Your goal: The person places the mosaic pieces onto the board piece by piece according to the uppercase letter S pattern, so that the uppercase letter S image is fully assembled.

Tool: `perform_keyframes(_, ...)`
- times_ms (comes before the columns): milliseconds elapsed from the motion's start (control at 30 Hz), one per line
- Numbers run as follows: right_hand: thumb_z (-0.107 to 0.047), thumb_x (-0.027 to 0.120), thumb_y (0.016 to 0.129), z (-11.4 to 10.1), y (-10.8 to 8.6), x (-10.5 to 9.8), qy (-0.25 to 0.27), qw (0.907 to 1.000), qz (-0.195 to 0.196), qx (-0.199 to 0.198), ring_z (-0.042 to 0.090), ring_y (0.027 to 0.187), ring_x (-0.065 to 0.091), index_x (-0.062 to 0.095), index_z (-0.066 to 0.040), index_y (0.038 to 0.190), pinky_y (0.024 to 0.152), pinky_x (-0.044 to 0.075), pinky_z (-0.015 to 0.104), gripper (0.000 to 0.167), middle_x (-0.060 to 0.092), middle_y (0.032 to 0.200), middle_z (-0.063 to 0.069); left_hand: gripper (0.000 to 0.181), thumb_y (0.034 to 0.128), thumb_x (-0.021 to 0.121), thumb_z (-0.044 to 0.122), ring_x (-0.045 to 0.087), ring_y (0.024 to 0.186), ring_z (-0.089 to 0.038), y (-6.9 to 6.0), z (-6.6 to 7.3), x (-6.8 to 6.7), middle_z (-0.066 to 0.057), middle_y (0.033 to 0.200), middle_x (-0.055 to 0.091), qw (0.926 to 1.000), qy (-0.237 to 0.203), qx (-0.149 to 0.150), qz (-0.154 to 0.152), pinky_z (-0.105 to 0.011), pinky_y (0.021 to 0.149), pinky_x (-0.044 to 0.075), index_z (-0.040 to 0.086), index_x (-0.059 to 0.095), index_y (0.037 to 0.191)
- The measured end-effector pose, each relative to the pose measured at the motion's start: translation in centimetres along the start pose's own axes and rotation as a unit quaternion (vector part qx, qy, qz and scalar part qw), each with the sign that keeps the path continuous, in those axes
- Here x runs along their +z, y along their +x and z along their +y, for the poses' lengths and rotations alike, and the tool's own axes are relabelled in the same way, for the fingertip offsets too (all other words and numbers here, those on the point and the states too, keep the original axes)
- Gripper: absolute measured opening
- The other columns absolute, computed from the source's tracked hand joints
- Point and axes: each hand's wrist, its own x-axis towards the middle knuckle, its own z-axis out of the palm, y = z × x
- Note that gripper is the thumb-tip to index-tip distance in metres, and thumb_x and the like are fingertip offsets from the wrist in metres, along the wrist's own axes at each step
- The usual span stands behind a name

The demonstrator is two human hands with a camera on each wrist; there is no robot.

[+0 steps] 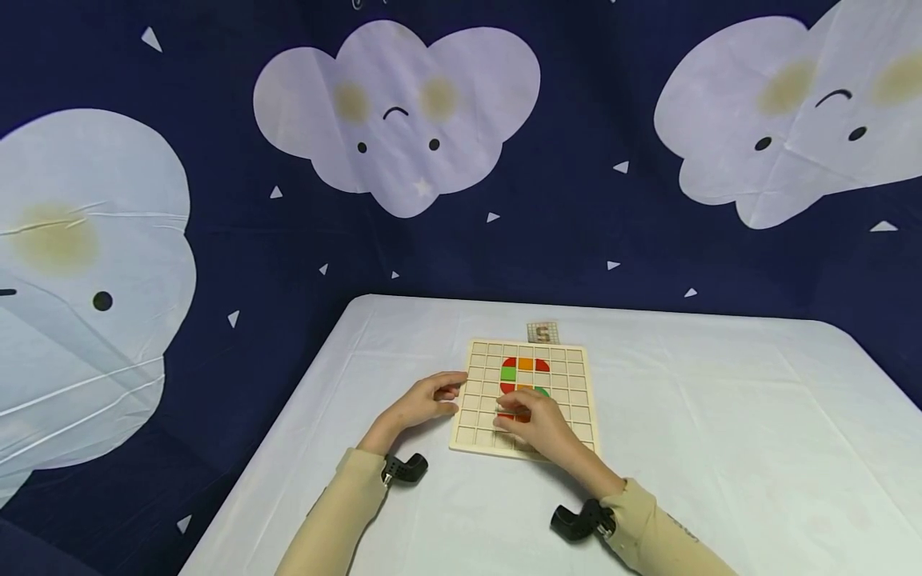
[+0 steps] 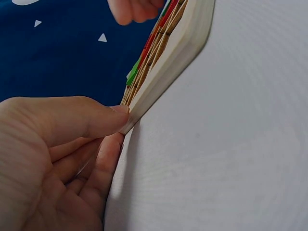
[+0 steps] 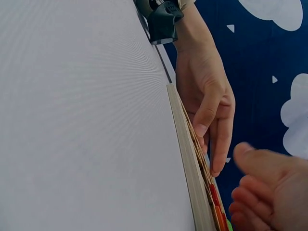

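Observation:
A wooden grid board (image 1: 475, 384) lies on the white table. Red, orange and green pieces sit in its cells, among them a green square (image 1: 508, 374), an orange square (image 1: 526, 364) and a red rounded piece (image 1: 543, 366). My left hand (image 1: 425, 402) rests against the board's left edge, its thumb (image 2: 103, 118) touching the rim. Over the lower middle of the board hovers my right hand (image 1: 539, 424), thumb and fingers apart, with no piece visible between them. It partly hides the lower pieces, including some red ones.
A small patterned card (image 1: 543, 333) with a figure like a 5 lies at the board's far edge. White cloth covers the table (image 1: 720, 432). Behind it hangs a dark blue curtain (image 1: 576, 240) with clouds. Each wrist wears a black device (image 1: 576, 522).

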Motion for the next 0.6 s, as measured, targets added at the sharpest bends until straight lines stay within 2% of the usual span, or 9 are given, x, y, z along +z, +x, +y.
perform_keyframes(133, -0.029, 0.073, 0.083, -0.5, 0.0, -0.4, 0.077, 0.9962, -0.017, 0.036, 0.019, 0.092, 0.065, 0.068, -0.003, 0.108, 0.080, 0.053, 0.025, 0.037, 0.065, 0.104, 0.007, 0.056, 0.0840, 0.064, -0.004, 0.054, 0.105, -0.026, 0.1, 0.2, 0.1, -0.020, 0.135, 0.047, 1.0000, -0.003, 0.002, -0.004, -0.032, 0.093, 0.046, -0.007, 0.044, 0.136)
perform_keyframes(300, -0.026, 0.073, 0.083, -0.9, 0.3, -1.1, 0.116, 0.9909, -0.016, 0.066, 0.023, 0.097, 0.063, 0.067, -0.004, 0.111, 0.083, 0.052, 0.030, 0.037, 0.064, 0.108, 0.007, 0.056, 0.0843, 0.064, -0.006, 0.052, 0.107, -0.033, 0.2, 0.1, 0.2, -0.025, 0.135, 0.044, 0.9998, -0.015, 0.008, -0.007, -0.041, 0.095, 0.044, -0.011, 0.042, 0.136)
perform_keyframes(433, -0.025, 0.074, 0.082, -1.0, 0.7, -2.5, 0.109, 0.9905, 0.009, 0.084, 0.025, 0.099, 0.060, 0.066, -0.006, 0.114, 0.086, 0.050, 0.042, 0.037, 0.064, 0.111, 0.005, 0.056, 0.0839, 0.064, -0.005, 0.053, 0.106, -0.029, 0.2, 0.1, 0.1, -0.022, 0.136, 0.045, 1.0000, -0.006, -0.002, -0.005, -0.035, 0.095, 0.045, -0.009, 0.043, 0.136)
perform_keyframes(600, -0.023, 0.072, 0.084, -0.9, 1.6, -5.5, 0.071, 0.9940, 0.067, 0.049, 0.026, 0.101, 0.057, 0.065, -0.005, 0.115, 0.089, 0.047, 0.045, 0.036, 0.063, 0.111, 0.008, 0.057, 0.0825, 0.065, -0.006, 0.054, 0.104, -0.022, 0.1, 0.1, -0.3, -0.018, 0.135, 0.047, 0.9999, 0.007, -0.012, 0.004, -0.028, 0.092, 0.046, -0.006, 0.045, 0.136)
